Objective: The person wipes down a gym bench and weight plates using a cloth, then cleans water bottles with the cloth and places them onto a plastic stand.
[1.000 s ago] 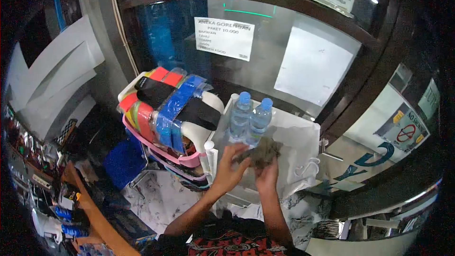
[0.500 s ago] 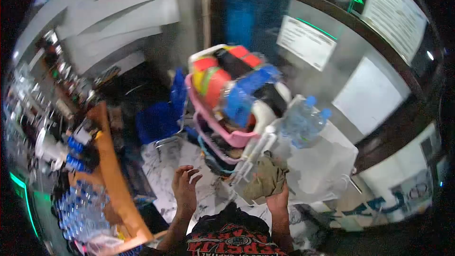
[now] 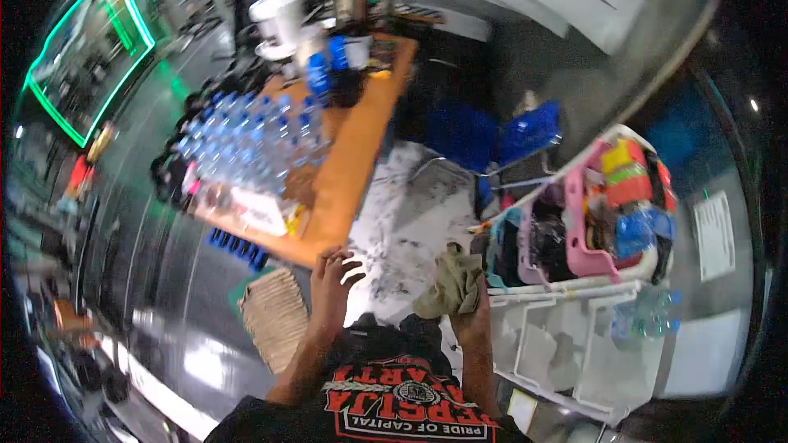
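My right hand (image 3: 472, 317) grips a crumpled olive-green cloth (image 3: 453, 283), which hides most of its fingers. The cloth hangs in front of my body, left of the stacked baskets. My left hand (image 3: 332, 279) is held up with its fingers apart and nothing in it. It is nearest to the front end of an orange-brown wooden counter (image 3: 349, 189). On that counter stand many clear water bottles (image 3: 246, 139) with blue caps.
A pink basket (image 3: 584, 238) of colourful packets sits on a white rack (image 3: 566, 344) at right. A blue chair (image 3: 468, 135) stands beyond the marbled floor (image 3: 402, 213). A ridged beige mat (image 3: 275, 320) lies at lower left, and a green-lit frame (image 3: 131, 8) is at upper left.
The view has swung left, so the counter and bottles now sit nearer the middle and the baskets at right. The cloth is still in my right hand; my left hand stays raised.
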Motion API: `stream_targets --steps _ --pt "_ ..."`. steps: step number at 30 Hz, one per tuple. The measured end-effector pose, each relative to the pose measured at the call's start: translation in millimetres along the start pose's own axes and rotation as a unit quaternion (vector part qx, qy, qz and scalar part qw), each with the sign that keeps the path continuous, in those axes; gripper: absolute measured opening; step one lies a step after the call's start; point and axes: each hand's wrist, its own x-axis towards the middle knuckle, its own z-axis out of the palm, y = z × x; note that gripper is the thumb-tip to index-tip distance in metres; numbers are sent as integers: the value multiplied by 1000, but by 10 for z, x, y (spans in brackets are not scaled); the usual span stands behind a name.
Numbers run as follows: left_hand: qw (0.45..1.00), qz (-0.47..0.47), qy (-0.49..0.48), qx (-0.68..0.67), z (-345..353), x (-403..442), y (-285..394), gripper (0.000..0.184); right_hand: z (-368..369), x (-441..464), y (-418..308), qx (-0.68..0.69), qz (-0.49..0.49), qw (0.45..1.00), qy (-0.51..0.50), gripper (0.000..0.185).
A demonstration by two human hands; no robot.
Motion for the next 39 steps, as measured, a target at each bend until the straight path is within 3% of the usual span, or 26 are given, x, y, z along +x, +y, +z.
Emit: stream_targets --steps 3,8,10,12,14,16,18,20,22,23,24,25,26,28,32,36,37,39 --pt "996 21 73 -39 -373 -87 192 22 181 187 315 21 61 998 -28 53" --pt "988 88 113 -65 -754 -36 334 21 776 273 587 -60 119 983 -125 49" --pt "983 111 139 -43 -813 42 382 21 819 469 721 -102 136 970 -174 47" --pt "977 139 159 -26 -840 161 440 20 828 707 831 -108 158 968 -159 46" --pt "975 124 163 92 -905 334 496 18 694 1011 936 -117 181 966 -142 45" --pt "965 145 182 124 -895 542 591 16 514 1359 1022 -355 38 910 -210 45" --pt "925 153 159 308 -998 824 593 16 766 1527 1055 -404 16 874 -269 45" --pt "917 158 183 318 -993 1079 673 19 935 1733 1038 -449 -8 833 -323 45" --pt "805 302 198 472 -1020 1428 769 25 1095 2020 988 -625 -169 658 -384 44" --pt "801 306 211 470 -1037 1622 844 25 1354 2051 938 -624 -167 652 -397 44" --pt "743 331 231 534 -1058 1806 922 31 1629 2051 866 -441 42 823 -355 44" --pt "680 350 247 595 -1083 1962 978 36 1812 2068 834 -215 250 905 -269 43" --pt "676 348 256 597 -1093 2086 1015 36 1847 2161 838 -216 259 901 -274 43" --pt "582 345 290 677 -1122 2323 1050 44 1907 2414 827 -233 246 898 -282 43" --pt "521 226 305 764 -1226 2668 978 58 1920 2763 897 -243 245 896 -279 42" --pt "530 207 303 765 -1304 2873 953 56 2104 2740 833 -286 278 878 -264 41" --pt "528 207 304 765 -1338 2921 957 56 1645 3142 979 -394 149 823 -382 40" --pt "580 145 294 746 -1395 2987 962 54 1599 3227 981 -444 117 791 -405 41"
